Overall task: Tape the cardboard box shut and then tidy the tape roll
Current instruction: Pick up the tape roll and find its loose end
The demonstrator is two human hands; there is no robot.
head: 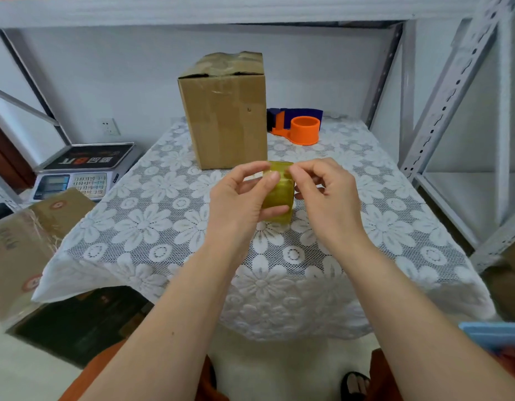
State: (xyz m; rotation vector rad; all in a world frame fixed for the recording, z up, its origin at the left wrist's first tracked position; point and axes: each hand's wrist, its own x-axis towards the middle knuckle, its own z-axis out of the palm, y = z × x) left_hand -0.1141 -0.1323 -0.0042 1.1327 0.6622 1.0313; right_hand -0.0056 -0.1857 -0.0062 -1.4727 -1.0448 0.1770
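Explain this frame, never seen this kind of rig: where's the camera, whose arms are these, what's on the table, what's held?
There is no machine here. A person wears one wide-angle camera on the head, looking forward and down, so the two bare arms entering from below are their own. The left hand grips a roll of yellowish clear tape above the table; the right hand pinches at the roll's top edge, probably hunting for the tape's free end. On the lace tablecloth stands a cardboard box, top flaps not lying flat. Right of it sits an orange and blue tape dispenser. A weighing scale sits off to the left.
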